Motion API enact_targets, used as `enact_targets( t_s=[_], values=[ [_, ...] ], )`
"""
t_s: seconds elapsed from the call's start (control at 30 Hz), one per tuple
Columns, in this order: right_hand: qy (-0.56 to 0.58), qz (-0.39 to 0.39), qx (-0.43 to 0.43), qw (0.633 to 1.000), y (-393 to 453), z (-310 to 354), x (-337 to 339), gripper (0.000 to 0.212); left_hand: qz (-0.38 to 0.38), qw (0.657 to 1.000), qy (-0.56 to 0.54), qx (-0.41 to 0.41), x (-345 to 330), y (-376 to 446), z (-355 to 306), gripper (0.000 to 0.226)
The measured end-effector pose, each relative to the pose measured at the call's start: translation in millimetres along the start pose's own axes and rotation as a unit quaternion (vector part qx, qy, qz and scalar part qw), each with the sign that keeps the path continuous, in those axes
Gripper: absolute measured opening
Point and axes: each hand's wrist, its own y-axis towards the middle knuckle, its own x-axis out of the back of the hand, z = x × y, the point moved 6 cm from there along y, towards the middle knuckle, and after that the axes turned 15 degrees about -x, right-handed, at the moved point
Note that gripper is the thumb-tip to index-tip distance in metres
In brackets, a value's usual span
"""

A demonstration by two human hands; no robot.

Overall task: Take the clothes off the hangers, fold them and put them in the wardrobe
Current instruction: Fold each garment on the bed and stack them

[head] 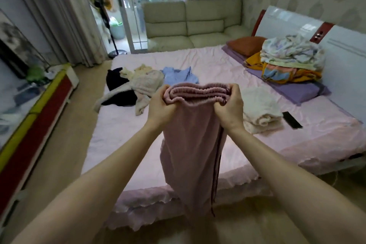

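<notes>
I hold up dusty-pink trousers (193,144) by their elastic waistband over the foot of the bed (227,69). My left hand (161,106) grips the waistband's left end and my right hand (229,108) grips its right end. The legs hang down together past the bed's frilled edge. Further up the pink sheet lie a cream knit garment (145,83), a black garment (116,81) and a light blue shirt (179,76), all unfolded. A folded white item (259,109) sits to the right of my hands. No hanger or wardrobe shows.
A stack of folded bedding (291,59) and purple pillows (293,87) lie by the headboard. A black phone (292,120) rests on the sheet at the right. A pale sofa (194,24) stands behind the bed, a fan (103,6) by the curtains, a low red-and-yellow cabinet (33,125) at left.
</notes>
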Motion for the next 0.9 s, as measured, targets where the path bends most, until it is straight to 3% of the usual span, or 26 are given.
enact_targets(
  t_s=[0.1,0.2,0.4,0.57,0.73,0.9],
  values=[
    [-0.001,0.011,0.061,0.998,10,19,-22,0.039,0.008,0.980,0.150,-0.128,16,14,-13,0.021],
    [0.004,0.030,0.083,0.996,22,33,-44,0.040,0.034,0.959,0.218,-0.178,30,28,-10,0.027],
    [-0.006,0.048,0.117,0.992,56,42,-86,0.037,0.055,0.931,0.285,-0.220,48,63,22,0.030],
    [-0.027,0.055,0.115,0.991,110,39,-146,0.039,0.039,0.929,0.293,-0.223,63,120,71,0.035],
    [-0.056,0.083,0.073,0.992,169,-4,-235,0.039,0.067,0.936,0.296,-0.181,67,171,184,0.036],
    [-0.117,0.101,0.000,0.988,203,-126,-332,0.044,0.135,0.951,0.255,-0.114,49,167,338,0.038]
  ],
)
